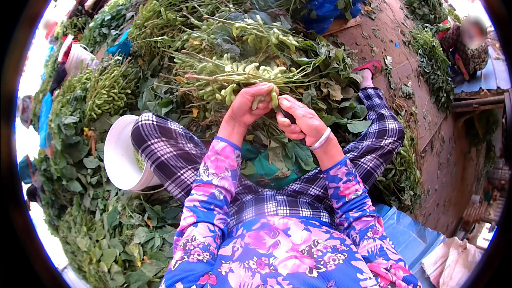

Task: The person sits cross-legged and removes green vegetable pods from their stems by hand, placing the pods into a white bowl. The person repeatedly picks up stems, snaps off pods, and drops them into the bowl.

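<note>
Green soybean pods (274, 96) are pinched in the fingers of my left hand (249, 108). Close beside it, my right hand (303, 122) is wrapped around a dark-handled tool (288, 116); its working end is hidden, so its kind cannot be told. Just beyond my fingers lies a bunch of cut soybean stalks (224, 77), thick with pods, on a large heap of soybean plants (180, 16). A white plastic bucket (120, 156) leans tilted against my left knee, with some green matter visible inside.
Leafy plants (108, 244) spread along my left. Blue plastic bags (320, 8) stand behind the heap. Another person (468, 48) sits at the far right by more plants, across reddish-brown ground (396, 48). A pale sack (452, 260) lies by a blue sheet (412, 232).
</note>
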Demonstrator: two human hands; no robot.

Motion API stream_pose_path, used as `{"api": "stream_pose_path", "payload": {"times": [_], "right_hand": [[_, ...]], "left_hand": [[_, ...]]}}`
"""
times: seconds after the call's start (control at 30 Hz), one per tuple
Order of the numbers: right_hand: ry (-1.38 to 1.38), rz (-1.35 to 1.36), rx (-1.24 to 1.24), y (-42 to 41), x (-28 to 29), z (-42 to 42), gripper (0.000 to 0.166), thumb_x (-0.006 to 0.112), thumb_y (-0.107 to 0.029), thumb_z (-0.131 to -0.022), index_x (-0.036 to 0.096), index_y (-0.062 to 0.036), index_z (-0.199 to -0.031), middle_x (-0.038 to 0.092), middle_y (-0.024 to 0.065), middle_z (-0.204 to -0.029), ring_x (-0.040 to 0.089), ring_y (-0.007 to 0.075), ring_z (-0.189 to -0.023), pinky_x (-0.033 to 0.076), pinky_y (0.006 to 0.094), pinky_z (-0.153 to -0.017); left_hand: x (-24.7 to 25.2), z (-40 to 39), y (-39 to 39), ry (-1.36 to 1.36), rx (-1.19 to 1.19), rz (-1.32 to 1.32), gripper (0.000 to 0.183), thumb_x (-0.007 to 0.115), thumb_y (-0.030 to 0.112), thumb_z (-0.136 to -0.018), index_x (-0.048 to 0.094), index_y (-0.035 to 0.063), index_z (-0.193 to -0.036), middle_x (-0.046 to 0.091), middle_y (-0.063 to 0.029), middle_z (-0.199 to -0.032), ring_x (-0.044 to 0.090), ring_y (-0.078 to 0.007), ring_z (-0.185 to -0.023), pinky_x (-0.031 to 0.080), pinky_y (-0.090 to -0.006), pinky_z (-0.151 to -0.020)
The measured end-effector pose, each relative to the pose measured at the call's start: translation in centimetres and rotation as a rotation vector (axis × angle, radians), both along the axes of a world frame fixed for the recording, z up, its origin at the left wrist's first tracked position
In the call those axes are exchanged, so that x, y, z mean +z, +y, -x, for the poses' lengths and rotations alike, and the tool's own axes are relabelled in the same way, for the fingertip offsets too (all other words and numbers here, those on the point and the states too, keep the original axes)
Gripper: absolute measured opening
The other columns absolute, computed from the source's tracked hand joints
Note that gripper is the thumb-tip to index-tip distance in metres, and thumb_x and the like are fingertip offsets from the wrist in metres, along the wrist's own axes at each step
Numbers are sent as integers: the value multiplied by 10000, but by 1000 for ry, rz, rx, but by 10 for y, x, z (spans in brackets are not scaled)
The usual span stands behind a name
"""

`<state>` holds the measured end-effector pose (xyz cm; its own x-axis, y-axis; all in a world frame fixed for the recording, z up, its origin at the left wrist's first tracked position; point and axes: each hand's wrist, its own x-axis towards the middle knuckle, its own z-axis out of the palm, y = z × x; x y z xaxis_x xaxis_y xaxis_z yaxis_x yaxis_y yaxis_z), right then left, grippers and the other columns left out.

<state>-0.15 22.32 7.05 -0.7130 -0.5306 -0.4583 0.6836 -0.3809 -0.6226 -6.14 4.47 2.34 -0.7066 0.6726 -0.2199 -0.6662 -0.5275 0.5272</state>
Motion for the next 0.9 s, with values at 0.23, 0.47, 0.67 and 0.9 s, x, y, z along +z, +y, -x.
{"api": "stream_pose_path", "payload": {"times": [0.23, 0.47, 0.67, 0.9], "right_hand": [[110, -215, -47, -4, 6, -5, 174, 409, -274, -985, 484, -145, -1074, 440, -20, -636, 268, 23, -393, 205, 166, -318], [44, -43, -73, 0, 2, -4, 174, 393, -265, -991, 476, -142, -1082, 427, -20, -630, 260, 25, -395, 207, 165, -321], [474, -484, -272, -21, -2, -10, 137, 516, -187, -941, 524, -76, -1021, 502, -16, -650, 407, 24, -487, 297, 186, -390], [994, -1104, -265, -37, -8, -1, 129, 586, -126, -867, 500, -35, -898, 524, 144, -620, 521, 241, -502, 418, 329, -491]], "left_hand": [[25, -13, 10, 210, 94, 473, 134, 661, 161, -831, 578, 57, -847, 479, 54, -679, 394, 4, -506, 248, -146, -392], [17, -22, 9, 148, 176, 188, 107, 590, 125, -857, 578, 42, -922, 505, 46, -706, 342, -2, -506, 240, -154, -404], [22, -30, 24, 61, 316, 212, 150, 520, 174, -893, 584, 56, -960, 546, 36, -807, 449, -7, -577, 268, -140, -400], [1, -32, 44, 26, 571, 251, 128, 516, 184, -882, 574, 93, -813, 500, 48, -690, 406, -17, -503, 287, -185, -390]]}}
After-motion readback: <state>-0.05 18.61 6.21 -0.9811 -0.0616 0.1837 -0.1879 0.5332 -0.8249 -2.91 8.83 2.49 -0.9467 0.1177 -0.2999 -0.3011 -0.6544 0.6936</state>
